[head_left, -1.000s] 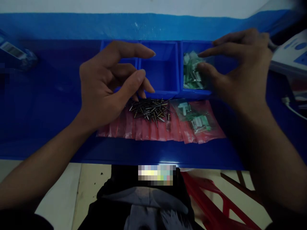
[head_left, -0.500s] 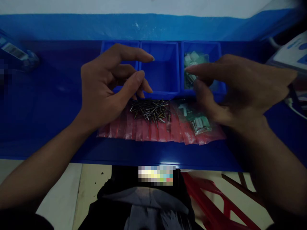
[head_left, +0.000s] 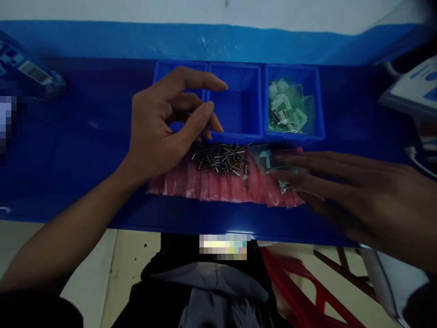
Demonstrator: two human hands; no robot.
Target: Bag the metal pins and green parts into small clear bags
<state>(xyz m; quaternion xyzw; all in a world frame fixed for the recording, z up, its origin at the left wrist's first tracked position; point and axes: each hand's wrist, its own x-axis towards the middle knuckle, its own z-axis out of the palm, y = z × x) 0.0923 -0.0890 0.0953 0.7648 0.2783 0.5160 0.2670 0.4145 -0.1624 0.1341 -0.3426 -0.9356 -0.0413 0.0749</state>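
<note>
My left hand (head_left: 167, 127) hovers in front of the blue bins with its fingers loosely curled and apart, holding nothing. Below its fingertips lies a pile of thin metal pins (head_left: 221, 159), which look like blind rivets, on a row of red plastic bags (head_left: 208, 184). My right hand (head_left: 351, 187), blurred, stretches its fingers over a clear bag of small white parts (head_left: 265, 157) at the row's right end. Part of that bag is hidden by the fingers; whether they touch it I cannot tell.
Behind the bags stand a left blue bin (head_left: 164, 75), a middle blue bin (head_left: 235, 136) and a right blue bin (head_left: 295, 135), the last with bagged white parts (head_left: 287, 107). A blue package (head_left: 30, 68) is at far left, a white box (head_left: 413, 84) and cable at right.
My right hand has moved from above the right bin down and right to the bags, its pinched fingers now stretched out. My left hand keeps its pose; the view has shifted slightly.
</note>
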